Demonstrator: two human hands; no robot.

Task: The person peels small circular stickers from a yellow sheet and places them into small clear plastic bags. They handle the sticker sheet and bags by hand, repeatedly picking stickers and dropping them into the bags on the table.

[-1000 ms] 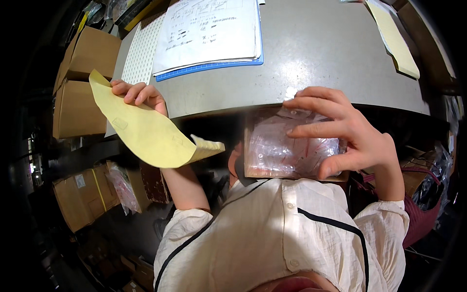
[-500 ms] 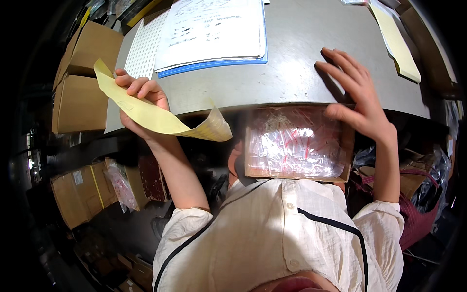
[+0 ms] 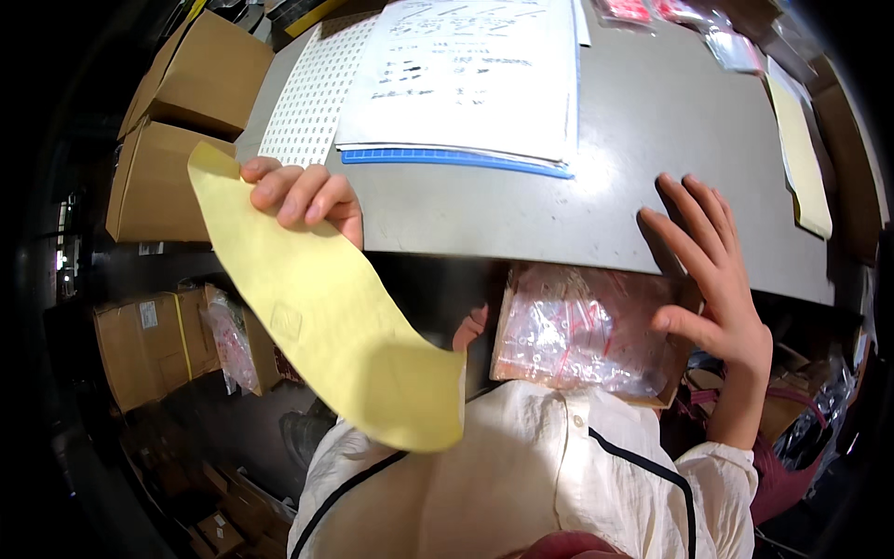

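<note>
My left hand [image 3: 303,198] grips a long, curling strip of yellow paper [image 3: 321,312] near its upper end. The strip hangs down in front of my shirt, hiding most of my left forearm, and a faint square outline shows on its face. At the desk's front edge my right hand [image 3: 705,279] is open, its spread fingers over the grey desktop and its thumb above a shallow cardboard box [image 3: 504,328]. The box rests on my lap, filled with clear plastic zip bags [image 3: 596,321] with red lines.
On the grey desk [image 3: 643,112] lie a stack of written sheets [image 3: 456,93] on a blue mat [image 3: 447,160] and a sheet of small labels [image 3: 312,93]. Yellow paper [image 3: 801,158] lies at the right. Cardboard boxes [image 3: 172,186] stand at the left, others [image 3: 144,349] lower down.
The yellow strip has swung lower and turned its broad face to view. My right hand stays spread at the desk edge. The whole view has shifted slightly.
</note>
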